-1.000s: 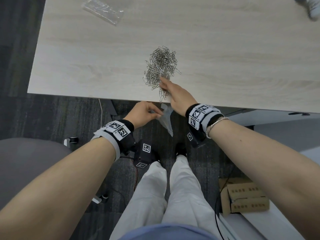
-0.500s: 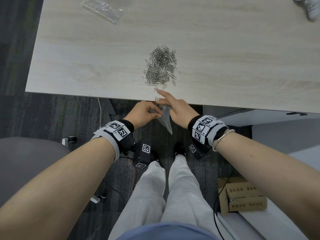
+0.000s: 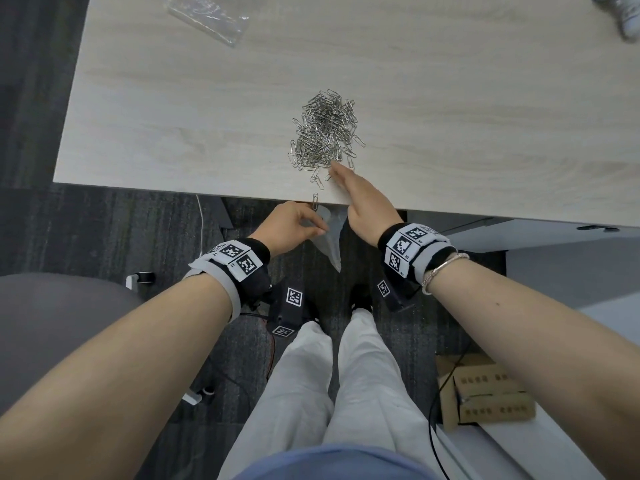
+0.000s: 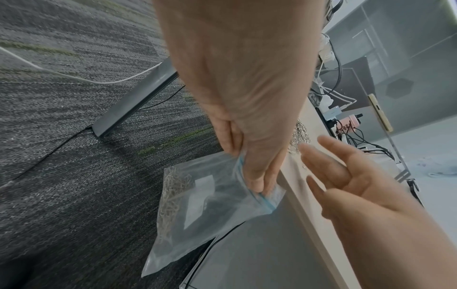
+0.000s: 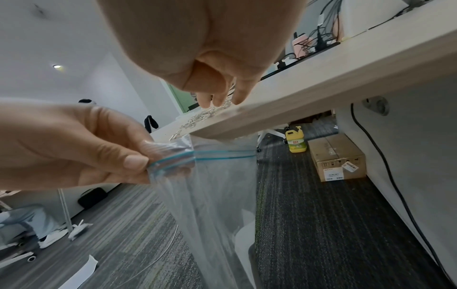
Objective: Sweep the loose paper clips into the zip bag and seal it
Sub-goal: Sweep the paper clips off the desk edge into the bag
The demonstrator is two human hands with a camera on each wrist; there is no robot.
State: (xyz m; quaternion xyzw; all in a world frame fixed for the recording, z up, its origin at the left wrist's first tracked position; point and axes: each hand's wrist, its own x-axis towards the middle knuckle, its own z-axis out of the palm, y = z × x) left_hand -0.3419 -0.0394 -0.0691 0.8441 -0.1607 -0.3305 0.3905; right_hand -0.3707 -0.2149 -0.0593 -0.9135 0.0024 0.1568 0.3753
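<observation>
A heap of silver paper clips lies on the pale wooden table near its front edge, and a single clip sits right at the edge. My right hand reaches over the table with straight fingers touching the heap's near side. Just below the edge, my left hand pinches the rim of the clear zip bag with its blue seal strip, and the bag hangs down. Several clips lie inside the bag. Its mouth sits against the table edge.
A second clear plastic bag lies at the table's far left and a white object at the far right. On the floor are a cardboard box and a grey chair. Under the desk stands a yellow bottle.
My right hand drew a few clips back from the heap to the table edge above the bag, then reached forward to the heap again. The left hand kept its hold on the bag.
</observation>
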